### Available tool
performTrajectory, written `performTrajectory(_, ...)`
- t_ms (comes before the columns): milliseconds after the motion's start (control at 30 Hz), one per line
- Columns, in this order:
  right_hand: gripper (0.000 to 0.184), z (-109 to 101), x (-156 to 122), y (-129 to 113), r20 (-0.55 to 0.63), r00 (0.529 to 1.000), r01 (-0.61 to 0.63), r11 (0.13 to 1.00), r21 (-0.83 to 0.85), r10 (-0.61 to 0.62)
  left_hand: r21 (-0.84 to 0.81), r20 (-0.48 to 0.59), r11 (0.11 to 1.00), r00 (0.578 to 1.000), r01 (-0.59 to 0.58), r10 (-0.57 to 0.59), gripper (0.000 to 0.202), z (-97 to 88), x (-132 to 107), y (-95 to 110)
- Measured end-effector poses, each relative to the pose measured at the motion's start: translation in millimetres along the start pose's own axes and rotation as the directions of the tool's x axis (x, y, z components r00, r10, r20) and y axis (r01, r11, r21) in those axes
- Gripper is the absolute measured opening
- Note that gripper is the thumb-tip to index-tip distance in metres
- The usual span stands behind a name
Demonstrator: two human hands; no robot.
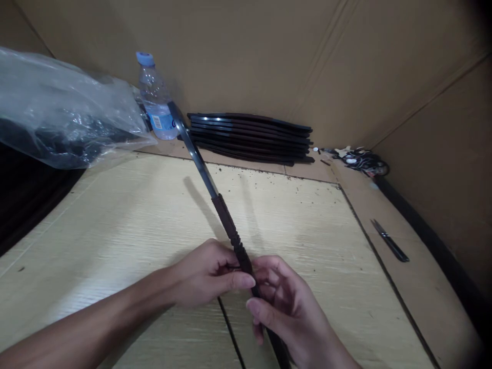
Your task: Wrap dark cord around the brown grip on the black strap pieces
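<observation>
A long thin strip, shiny metal at its far end and covered by a dark ribbed rubber sleeve nearer me, slants up from my hands toward the back left. My left hand pinches the sleeve with thumb and fingers closed round it. Just below, my right hand curls its fingers round the lower part of the same strip, which runs on under the palm toward the bottom edge.
A stack of black curved strips lies against the cardboard back wall. A water bottle stands beside a clear plastic bag at left. A small black knife and a tangle of small parts lie at right. Light wooden board underneath.
</observation>
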State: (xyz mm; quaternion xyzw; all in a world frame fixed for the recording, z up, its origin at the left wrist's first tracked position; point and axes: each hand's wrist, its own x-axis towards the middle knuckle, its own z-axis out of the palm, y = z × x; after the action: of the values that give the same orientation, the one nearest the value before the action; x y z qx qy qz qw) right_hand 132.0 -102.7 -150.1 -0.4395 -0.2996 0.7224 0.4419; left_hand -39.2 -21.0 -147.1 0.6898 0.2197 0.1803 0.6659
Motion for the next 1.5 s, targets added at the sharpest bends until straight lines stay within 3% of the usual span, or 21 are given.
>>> performTrajectory(233, 0.033, -0.2, 1.0, -4.6, 0.065, 0.993, -0.1, 0.994, -0.046, 0.103, 0.172, -0.011, 0.984, 0.998, 0.055, -0.054, 0.035, 0.4, -1.4, 0.5)
performTrajectory(400, 0.032, 0.6, 0.5, -6.6, 0.079, 0.991, -0.102, 0.992, -0.071, 0.107, 0.154, 0.015, 0.988, 1.0, -0.013, 0.01, 0.033, 1.6, -0.8, 2.1)
performTrajectory(733, 0.037, -1.4, -2.1, -4.0, 0.098, 0.989, -0.104, 0.993, -0.064, 0.11, 0.244, -0.028, 0.97, 1.0, 0.012, -0.005, 0.04, 1.5, -1.9, -6.5)
performTrajectory(1200, 0.036, -1.8, 0.7, -12.1, -0.027, 1.0, -0.015, 0.996, -0.092, 0.012, 0.208, -0.032, 0.975, 0.997, 0.076, -0.071, 0.045, 0.8, -2.6, -5.5)
performTrajectory(1500, 0.024, 0.8, -1.8, -10.7, -0.099, 0.993, 0.049, 0.989, -0.138, -0.063, 0.139, -0.029, 0.99, 0.999, 0.02, -0.017, 0.042, -0.3, -1.3, -5.3)
